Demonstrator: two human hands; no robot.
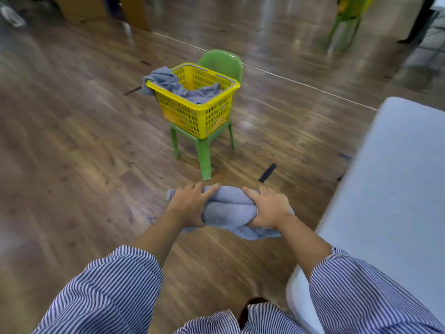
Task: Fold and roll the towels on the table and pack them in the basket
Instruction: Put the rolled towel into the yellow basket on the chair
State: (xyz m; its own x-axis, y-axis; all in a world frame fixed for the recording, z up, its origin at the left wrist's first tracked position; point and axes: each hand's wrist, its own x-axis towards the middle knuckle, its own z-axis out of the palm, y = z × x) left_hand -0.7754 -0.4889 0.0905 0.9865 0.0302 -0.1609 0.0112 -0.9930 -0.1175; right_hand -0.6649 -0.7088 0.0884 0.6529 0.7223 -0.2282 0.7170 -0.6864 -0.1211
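Note:
A rolled grey towel [227, 208] is held in the air over the wooden floor, in front of me. My left hand [190, 204] grips its left end and my right hand [268, 208] grips its right end, fingers curled over the roll. A loose corner hangs below the right hand. Ahead stands a yellow plastic basket [192, 112] on a small green chair [204, 150]. Grey towels [166, 79] lie crumpled inside the basket, one draped over its left rim.
A grey table [395, 189] fills the right side, its corner close to my right forearm. A black strip [267, 172] lies on the floor near the chair. Another green chair [346, 22] and cardboard boxes [79, 7] stand far back.

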